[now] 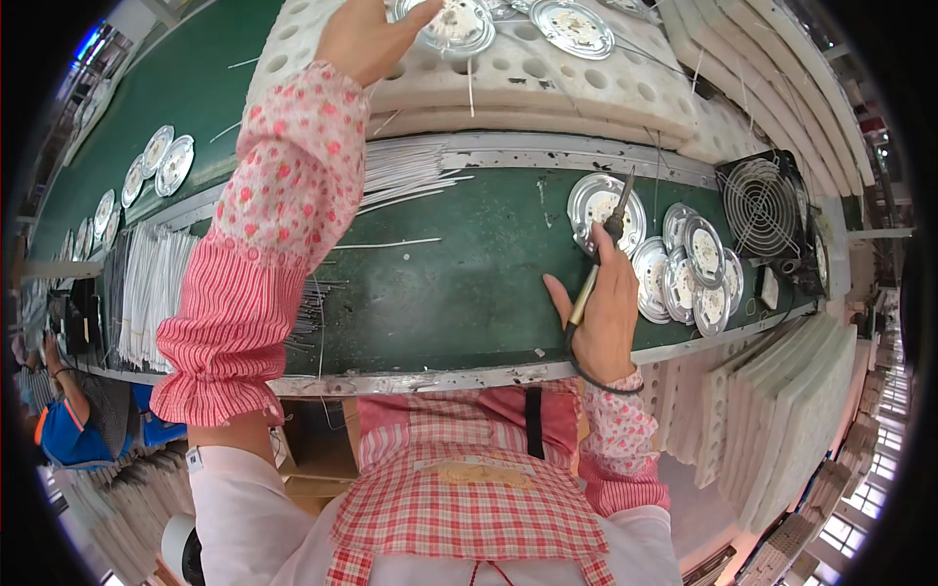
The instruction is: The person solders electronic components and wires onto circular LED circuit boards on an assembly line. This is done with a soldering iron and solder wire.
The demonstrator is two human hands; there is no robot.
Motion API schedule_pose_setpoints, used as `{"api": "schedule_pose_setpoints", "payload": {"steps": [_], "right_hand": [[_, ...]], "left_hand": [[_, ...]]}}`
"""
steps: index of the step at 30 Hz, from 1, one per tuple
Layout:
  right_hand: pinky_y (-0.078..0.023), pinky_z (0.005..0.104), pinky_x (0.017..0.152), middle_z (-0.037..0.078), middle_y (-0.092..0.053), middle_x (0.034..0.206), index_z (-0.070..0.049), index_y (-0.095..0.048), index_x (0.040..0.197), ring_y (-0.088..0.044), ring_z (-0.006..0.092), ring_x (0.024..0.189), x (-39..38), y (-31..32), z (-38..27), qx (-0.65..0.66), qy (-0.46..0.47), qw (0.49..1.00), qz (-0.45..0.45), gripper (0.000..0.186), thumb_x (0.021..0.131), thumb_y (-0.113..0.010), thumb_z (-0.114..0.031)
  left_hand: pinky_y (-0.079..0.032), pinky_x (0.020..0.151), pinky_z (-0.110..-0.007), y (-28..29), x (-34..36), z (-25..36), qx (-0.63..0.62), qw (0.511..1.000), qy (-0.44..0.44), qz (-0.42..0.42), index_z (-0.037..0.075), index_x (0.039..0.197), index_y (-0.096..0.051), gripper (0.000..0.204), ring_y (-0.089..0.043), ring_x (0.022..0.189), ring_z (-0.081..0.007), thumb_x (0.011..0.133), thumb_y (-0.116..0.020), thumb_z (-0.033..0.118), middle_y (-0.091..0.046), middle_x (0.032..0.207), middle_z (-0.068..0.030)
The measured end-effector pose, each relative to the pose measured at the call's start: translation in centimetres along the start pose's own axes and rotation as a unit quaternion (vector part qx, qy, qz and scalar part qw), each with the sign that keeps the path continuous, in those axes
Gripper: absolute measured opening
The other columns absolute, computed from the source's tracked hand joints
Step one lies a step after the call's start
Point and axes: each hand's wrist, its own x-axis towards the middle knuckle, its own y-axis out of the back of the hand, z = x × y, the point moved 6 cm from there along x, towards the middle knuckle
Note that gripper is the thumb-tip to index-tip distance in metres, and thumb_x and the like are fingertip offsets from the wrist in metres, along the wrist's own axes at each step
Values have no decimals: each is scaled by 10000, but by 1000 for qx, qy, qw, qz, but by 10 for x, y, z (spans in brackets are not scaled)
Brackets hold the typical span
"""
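My right hand (604, 317) clamps the black-handled soldering iron (608, 244), tip on a round silver disc (604, 207) near the green belt's (459, 283) far edge; left hand (363, 37), fingers apart, touches another disc (454, 26) on the white foam tray (547, 83).

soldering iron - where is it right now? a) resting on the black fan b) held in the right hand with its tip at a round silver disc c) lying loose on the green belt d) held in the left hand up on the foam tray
b: the right hand has its grip on the soldering iron, tip at a round silver disc, while the left hand reaches to a disc on the white foam tray.
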Motion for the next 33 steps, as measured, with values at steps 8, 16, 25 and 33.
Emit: {"api": "schedule_pose_setpoints", "payload": {"steps": [8,16,25,33], "right_hand": [[-444,462,932,201,-572,1175,-20,-419,1407,-560,399,1050,-29,13,-35,137,23,990,-1,819,716,-845,-132],[-418,481,984,208,-556,1242,-40,-396,1414,-538,418,1125,-3,22,-23,125,28,991,-29,916,656,-892,-176],[-532,371,776,141,-673,1011,-79,-627,1182,-663,315,891,-6,20,-16,92,143,985,-23,579,666,-877,-158],[-523,218,605,26,-637,848,-24,-609,1166,-598,51,688,-11,13,-7,351,-197,915,39,325,868,-730,-72]], "left_hand": [[-477,887,-401,-39,-150,-34,403,884,-23,-237,51,1147,-658,233,-640,1006,-368,959,-572,160,-669,1063,-150],[-449,937,-411,2,-168,-68,272,955,-95,-74,51,1193,-616,270,-606,1079,-345,926,-586,76,-624,1183,-142],[-431,880,-379,27,-195,-90,316,943,-68,-85,24,1040,-568,229,-601,933,-308,838,-674,19,-628,896,-123],[-482,688,-231,-43,-176,-50,-19,999,-32,13,7,952,-650,88,-593,747,-78,901,-691,66,-653,818,-11]]}}
